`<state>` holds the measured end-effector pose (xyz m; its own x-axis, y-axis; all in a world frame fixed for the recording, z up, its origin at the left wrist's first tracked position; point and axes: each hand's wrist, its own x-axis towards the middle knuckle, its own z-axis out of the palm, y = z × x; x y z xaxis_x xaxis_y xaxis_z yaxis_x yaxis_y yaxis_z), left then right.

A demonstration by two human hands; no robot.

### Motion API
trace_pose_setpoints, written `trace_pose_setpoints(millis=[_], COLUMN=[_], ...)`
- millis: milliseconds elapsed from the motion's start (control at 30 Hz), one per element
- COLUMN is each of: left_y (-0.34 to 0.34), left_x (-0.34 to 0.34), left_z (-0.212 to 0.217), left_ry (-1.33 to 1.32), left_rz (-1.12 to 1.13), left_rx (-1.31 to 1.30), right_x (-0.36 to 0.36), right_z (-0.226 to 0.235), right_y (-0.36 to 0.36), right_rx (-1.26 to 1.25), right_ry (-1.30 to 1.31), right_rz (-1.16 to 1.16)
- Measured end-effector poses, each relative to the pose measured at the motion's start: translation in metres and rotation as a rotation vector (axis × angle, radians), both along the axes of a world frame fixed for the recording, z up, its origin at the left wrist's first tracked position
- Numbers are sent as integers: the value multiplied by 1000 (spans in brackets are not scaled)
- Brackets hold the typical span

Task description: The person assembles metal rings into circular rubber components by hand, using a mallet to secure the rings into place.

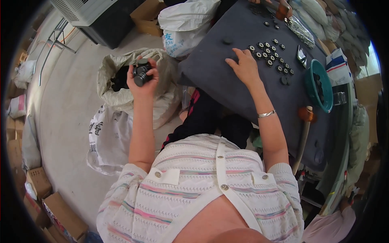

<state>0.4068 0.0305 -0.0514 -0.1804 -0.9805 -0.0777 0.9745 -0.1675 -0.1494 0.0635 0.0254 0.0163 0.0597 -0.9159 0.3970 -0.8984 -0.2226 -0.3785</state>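
Right above the mouth of the open woven sack [108, 83], the left hand [142, 88] has its grip curled around a few dark round parts [140, 77], at least three, can't count exactly. The right hand [245, 69] is over the grey tabletop [283, 103], grip spread, just beside roughly seventeen white-centred pieces [265, 55]. One lone dark disc [227, 41] lies nearby, toward the tabletop's left edge. Decent room between the right forearm [267, 131] and the one teal basin [327, 98] at the right edge.
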Motion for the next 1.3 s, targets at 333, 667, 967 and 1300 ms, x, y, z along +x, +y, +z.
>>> trace_pose_setpoints(millis=[333, 667, 967, 1300], left_y=[-61, -76, -85, -119], left_x=[146, 44, -169, -259], left_z=[-113, -46, 43, 44], left_ry=[-563, -1407, -1849, -2687], left_rz=[515, 474, 330, 463], left_rx=[712, 406, -693, -997], right_x=[-11, -30, -77, -197], right_z=[-2, 0, 9, -2], right_y=[-14, 30, 71, 68], right_rx=[254, 351, 190, 272], right_ry=[-357, -1403, -1528, 213], right_rz=[113, 415, -10, -658])
